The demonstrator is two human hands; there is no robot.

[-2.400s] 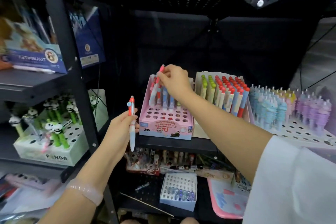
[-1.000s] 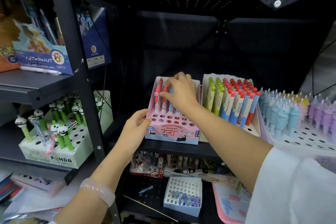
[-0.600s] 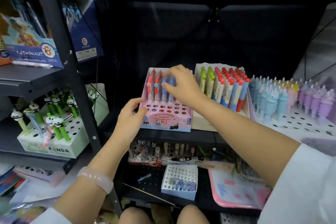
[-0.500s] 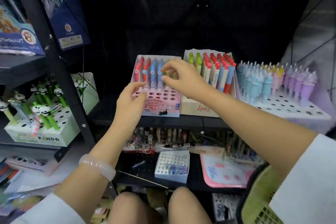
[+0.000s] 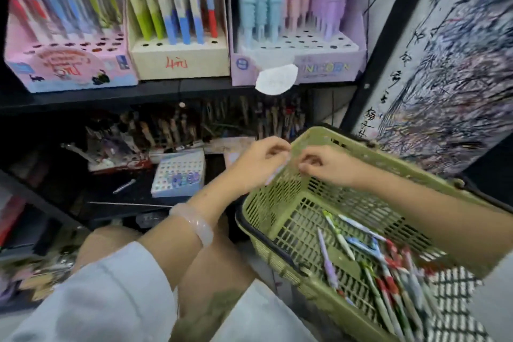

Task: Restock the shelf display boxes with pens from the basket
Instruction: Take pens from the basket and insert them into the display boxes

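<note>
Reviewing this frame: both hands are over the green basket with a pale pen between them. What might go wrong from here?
The pale pen sits between the left hand and right hand above the basket rim; a loose grip might drop it outside. The unicorn box and pink box are crowded at the back, so inserting could knock neighbouring pens.
</note>
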